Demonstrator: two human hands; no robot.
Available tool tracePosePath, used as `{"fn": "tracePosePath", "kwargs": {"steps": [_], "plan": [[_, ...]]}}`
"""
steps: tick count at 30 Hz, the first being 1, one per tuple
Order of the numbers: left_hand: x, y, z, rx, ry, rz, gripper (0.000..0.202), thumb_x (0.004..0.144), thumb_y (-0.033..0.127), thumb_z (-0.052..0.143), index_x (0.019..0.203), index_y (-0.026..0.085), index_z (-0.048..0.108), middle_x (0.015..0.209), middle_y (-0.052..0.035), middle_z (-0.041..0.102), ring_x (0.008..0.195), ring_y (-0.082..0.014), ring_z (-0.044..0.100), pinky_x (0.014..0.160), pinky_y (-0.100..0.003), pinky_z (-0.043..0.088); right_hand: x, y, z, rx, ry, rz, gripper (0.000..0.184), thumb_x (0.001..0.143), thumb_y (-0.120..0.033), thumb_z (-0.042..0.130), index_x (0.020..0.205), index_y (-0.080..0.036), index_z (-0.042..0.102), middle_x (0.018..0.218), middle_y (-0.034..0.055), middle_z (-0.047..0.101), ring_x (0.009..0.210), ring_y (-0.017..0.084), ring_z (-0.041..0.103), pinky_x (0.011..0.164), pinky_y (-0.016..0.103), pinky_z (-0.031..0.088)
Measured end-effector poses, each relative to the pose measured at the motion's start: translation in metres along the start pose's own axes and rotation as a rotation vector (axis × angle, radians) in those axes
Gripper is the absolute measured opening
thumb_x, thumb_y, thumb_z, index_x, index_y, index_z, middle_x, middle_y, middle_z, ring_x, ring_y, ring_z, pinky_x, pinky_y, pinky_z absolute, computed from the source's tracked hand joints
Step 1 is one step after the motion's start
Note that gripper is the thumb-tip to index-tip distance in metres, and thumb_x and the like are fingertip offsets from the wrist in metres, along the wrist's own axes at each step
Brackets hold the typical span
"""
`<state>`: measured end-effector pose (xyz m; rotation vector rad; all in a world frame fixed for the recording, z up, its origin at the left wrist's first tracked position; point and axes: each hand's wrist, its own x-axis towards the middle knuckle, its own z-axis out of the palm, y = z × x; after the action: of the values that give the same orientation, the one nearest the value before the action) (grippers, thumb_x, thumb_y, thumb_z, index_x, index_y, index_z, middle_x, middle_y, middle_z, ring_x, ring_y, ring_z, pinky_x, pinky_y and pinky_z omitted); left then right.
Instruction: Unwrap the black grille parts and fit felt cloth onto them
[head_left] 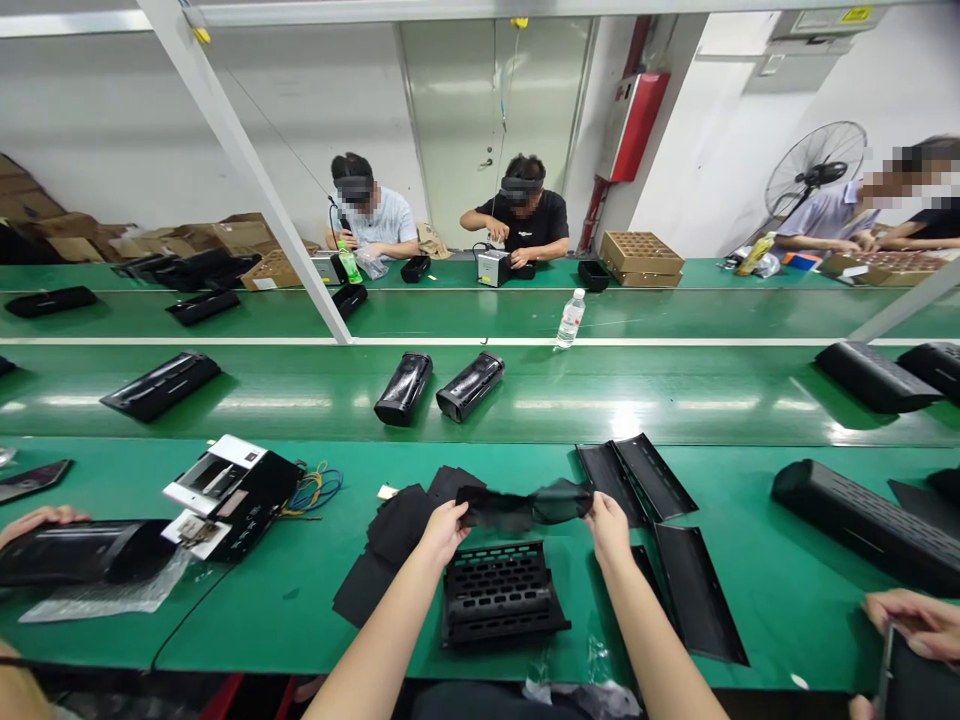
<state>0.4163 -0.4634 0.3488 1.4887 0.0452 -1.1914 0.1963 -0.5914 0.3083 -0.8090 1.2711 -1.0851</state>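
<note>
My left hand (444, 527) and my right hand (606, 522) each pinch one end of a thin black mesh cloth (525, 505), stretched between them above the green bench. Directly below it lies a black perforated plastic grille (499, 590). A pile of black cloth pieces (397, 525) sits just left of my left hand. Two black curved panels (634, 478) lie right of my right hand, and another long panel (694, 590) lies beside my right forearm.
Two black cylindrical housings (439, 387) and a water bottle (570, 320) stand on the conveyor belt (675, 395). A device with coloured wires (232, 490) lies left. Co-workers' hands (41, 518) (911, 615) hold black parts at both sides. Several people sit at the far bench.
</note>
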Motion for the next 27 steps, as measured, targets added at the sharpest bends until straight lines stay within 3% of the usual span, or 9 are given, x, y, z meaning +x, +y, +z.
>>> {"fn": "tracePosePath", "kwargs": {"steps": [3, 7, 12, 15, 17, 19, 21, 23, 27], "plan": [[0.010, -0.003, -0.001, 0.054, 0.061, -0.017, 0.004, 0.075, 0.015, 0.053, 0.074, 0.013, 0.055, 0.054, 0.0023, 0.054, 0.046, -0.0068, 0.052, 0.042, -0.017, 0.039, 0.010, -0.005, -0.018, 0.099, 0.080, 0.031, 0.029, 0.057, -0.042, 0.059, 0.070, -0.020, 0.048, 0.055, -0.0044, 0.056, 0.052, 0.012, 0.056, 0.051, 0.026, 0.048], [0.018, -0.008, 0.001, 0.158, 0.098, -0.035, 0.016, 0.081, 0.025, 0.047, 0.087, 0.011, 0.054, 0.073, 0.0001, 0.058, 0.057, -0.0073, 0.054, 0.050, -0.021, 0.046, 0.014, -0.010, -0.031, 0.179, 0.132, 0.049, 0.024, 0.059, -0.037, 0.059, 0.073, -0.020, 0.048, 0.054, -0.0049, 0.057, 0.053, 0.012, 0.058, 0.055, 0.029, 0.050], [0.018, -0.002, -0.002, 0.320, 0.172, 0.000, 0.022, 0.082, 0.025, 0.046, 0.099, 0.012, 0.051, 0.091, -0.0046, 0.057, 0.073, -0.0118, 0.056, 0.062, -0.028, 0.049, 0.013, -0.024, -0.044, 0.238, 0.218, 0.040, 0.023, 0.060, -0.035, 0.059, 0.071, -0.019, 0.046, 0.051, -0.0066, 0.055, 0.050, 0.012, 0.057, 0.047, 0.025, 0.047], [0.008, 0.007, -0.005, 0.448, 0.205, 0.073, 0.031, 0.074, 0.017, 0.053, 0.104, 0.008, 0.048, 0.103, -0.0145, 0.052, 0.092, -0.0224, 0.054, 0.072, -0.035, 0.046, 0.005, -0.034, -0.045, 0.263, 0.137, 0.060, 0.024, 0.057, -0.033, 0.062, 0.070, -0.019, 0.048, 0.056, -0.0043, 0.059, 0.052, 0.013, 0.058, 0.049, 0.025, 0.048], [-0.003, 0.011, -0.003, 0.534, 0.233, 0.165, 0.048, 0.066, 0.013, 0.059, 0.111, 0.008, 0.043, 0.116, -0.0201, 0.042, 0.112, -0.0310, 0.040, 0.084, -0.040, 0.039, -0.005, -0.041, -0.038, 0.275, 0.049, 0.083, 0.023, 0.056, -0.031, 0.065, 0.070, -0.020, 0.049, 0.059, -0.0034, 0.061, 0.055, 0.013, 0.059, 0.051, 0.025, 0.049], [-0.015, 0.011, 0.003, 0.603, 0.241, 0.281, 0.059, 0.062, 0.015, 0.061, 0.117, 0.014, 0.039, 0.127, -0.0176, 0.032, 0.123, -0.0314, 0.024, 0.094, -0.041, 0.030, -0.019, -0.048, -0.026, 0.282, -0.035, 0.105, 0.022, 0.057, -0.031, 0.065, 0.070, -0.020, 0.052, 0.062, -0.0024, 0.063, 0.059, 0.014, 0.061, 0.055, 0.026, 0.050], [-0.029, 0.006, 0.013, 0.621, 0.165, 0.387, 0.058, 0.064, 0.020, 0.060, 0.117, 0.018, 0.039, 0.129, -0.0143, 0.030, 0.124, -0.0280, 0.023, 0.096, -0.039, 0.028, -0.037, -0.057, -0.010, 0.296, -0.149, 0.136, 0.019, 0.060, -0.031, 0.065, 0.073, -0.020, 0.055, 0.070, 0.0005, 0.066, 0.069, 0.016, 0.062, 0.061, 0.028, 0.050], [-0.044, -0.002, 0.025, 0.512, 0.010, 0.382, 0.055, 0.064, 0.025, 0.062, 0.115, 0.019, 0.042, 0.127, -0.0152, 0.036, 0.119, -0.0262, 0.034, 0.093, -0.037, 0.033, -0.058, -0.069, 0.007, 0.342, -0.310, 0.190, 0.019, 0.063, -0.032, 0.063, 0.077, -0.020, 0.059, 0.082, 0.0036, 0.067, 0.081, 0.019, 0.061, 0.068, 0.031, 0.050], [-0.076, -0.016, 0.046, -0.009, -0.348, 0.071, 0.051, 0.064, 0.035, 0.065, 0.109, 0.019, 0.047, 0.117, -0.0149, 0.051, 0.103, -0.0234, 0.052, 0.080, -0.033, 0.043, -0.097, -0.086, 0.029, 0.503, -0.527, 0.305, 0.021, 0.069, -0.035, 0.058, 0.084, -0.022, 0.063, 0.094, 0.0042, 0.066, 0.098, 0.019, 0.055, 0.080, 0.032, 0.046]]}}
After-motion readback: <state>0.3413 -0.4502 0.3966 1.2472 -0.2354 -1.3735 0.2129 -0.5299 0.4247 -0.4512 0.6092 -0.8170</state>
